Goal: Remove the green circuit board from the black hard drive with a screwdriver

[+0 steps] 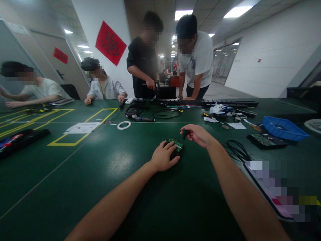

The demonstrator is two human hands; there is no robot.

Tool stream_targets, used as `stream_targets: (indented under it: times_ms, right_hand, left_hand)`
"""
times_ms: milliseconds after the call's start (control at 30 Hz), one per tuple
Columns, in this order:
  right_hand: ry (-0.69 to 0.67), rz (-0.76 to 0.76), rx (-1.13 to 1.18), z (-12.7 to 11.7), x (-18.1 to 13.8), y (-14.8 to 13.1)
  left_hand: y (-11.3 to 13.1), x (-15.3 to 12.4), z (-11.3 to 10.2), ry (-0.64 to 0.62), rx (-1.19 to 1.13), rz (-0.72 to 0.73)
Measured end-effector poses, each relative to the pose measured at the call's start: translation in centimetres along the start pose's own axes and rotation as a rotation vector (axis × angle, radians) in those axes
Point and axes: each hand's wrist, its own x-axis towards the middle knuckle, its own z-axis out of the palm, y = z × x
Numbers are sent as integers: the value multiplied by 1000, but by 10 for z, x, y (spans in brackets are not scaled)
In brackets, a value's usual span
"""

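Observation:
A small black device with a bare green circuit board (pixel 178 145) lies on the green table in front of me. My left hand (pixel 164 156) grips it from the left, fingers across the top and thumb along the near side, covering part of the board. Above the board's right edge, my right hand (pixel 197 135) pinches a small screwdriver (pixel 185 134) by its dark handle. The screwdriver points downward; its thin tip is too faint to tell whether it touches the board.
To the right are a blue tray (pixel 284 129), another black device with a board (pixel 267 140), coiled black cable (pixel 235 149) and a tablet-like screen (pixel 269 190). A white tape ring (pixel 124 125) and papers (pixel 82 127) lie left. Several people work around the far side.

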Motion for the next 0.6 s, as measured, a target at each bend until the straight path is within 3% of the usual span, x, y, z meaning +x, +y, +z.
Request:
stream_targets:
  times_ms: [600]
  right_hand:
    - [3,9,18,0,0,1]
  left_hand:
    - [-1,0,2,41,35,24]
